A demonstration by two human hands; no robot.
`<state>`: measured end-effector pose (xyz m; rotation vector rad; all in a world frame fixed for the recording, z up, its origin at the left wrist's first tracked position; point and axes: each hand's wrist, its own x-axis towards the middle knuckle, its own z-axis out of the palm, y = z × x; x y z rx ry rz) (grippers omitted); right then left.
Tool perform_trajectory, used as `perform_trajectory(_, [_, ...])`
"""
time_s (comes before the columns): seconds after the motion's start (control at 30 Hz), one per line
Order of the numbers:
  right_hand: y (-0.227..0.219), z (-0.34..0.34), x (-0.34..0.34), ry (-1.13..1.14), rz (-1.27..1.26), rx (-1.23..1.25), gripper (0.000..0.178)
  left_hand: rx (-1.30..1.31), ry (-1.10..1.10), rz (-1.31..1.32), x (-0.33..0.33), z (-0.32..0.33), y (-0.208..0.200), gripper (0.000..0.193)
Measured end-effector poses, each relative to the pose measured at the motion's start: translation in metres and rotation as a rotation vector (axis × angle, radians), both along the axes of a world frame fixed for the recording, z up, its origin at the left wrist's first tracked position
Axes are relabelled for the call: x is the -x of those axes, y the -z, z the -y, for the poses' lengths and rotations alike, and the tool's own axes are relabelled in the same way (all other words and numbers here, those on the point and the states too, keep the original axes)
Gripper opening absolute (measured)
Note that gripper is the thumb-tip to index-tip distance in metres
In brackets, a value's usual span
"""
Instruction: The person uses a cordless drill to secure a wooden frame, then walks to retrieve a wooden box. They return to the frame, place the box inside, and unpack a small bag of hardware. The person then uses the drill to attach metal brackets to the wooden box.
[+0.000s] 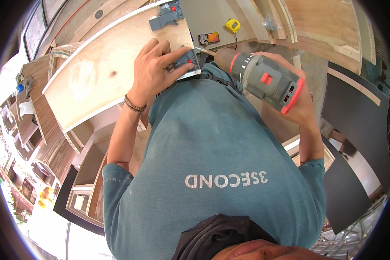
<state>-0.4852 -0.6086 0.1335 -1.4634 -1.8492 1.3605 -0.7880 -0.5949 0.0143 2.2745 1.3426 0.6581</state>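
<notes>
A pale plywood panel (104, 65) with a white edge lies in front of me, towards the left. At its near right corner my left hand (151, 71) pinches a grey plastic drawer-runner clip (190, 57) with a red tab, thumb and forefinger on either side. A matching clip (165, 18) sits at the panel's far right corner. My right hand (307, 104) is wrapped round a grey and red cordless drill (264, 80). Its bit points left at the panel's edge beside the pinched clip. Whether the tip touches is too small to tell.
Beyond the drill lie a yellow tape measure (232, 25) and a small dark box (208, 38) with something yellow on it. A clear plastic bag (269, 22) is farther right. Dark panels (355, 117) stand at right; wooden cabinet frames (89, 195) are at lower left.
</notes>
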Motion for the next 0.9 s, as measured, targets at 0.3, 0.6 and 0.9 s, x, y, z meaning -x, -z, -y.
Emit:
perform_trajectory(0.3, [-0.046, -0.026, 0.031, -0.294, 0.373, 0.068, 0.061, 0.01, 0.026, 0.056, 0.003, -0.002, -0.002, 0.039])
perform_trajectory(0.6, [-0.049, -0.037, 0.056, -0.368, 0.503, 0.107, 0.063, -0.019, 0.047, 0.094, 0.005, -0.002, 0.003, 0.053])
perform_trajectory(0.9, [-0.049, -0.037, 0.063, -0.368, 0.53, 0.121, 0.062, -0.012, 0.051, 0.061, 0.006, -0.001, 0.009, 0.054])
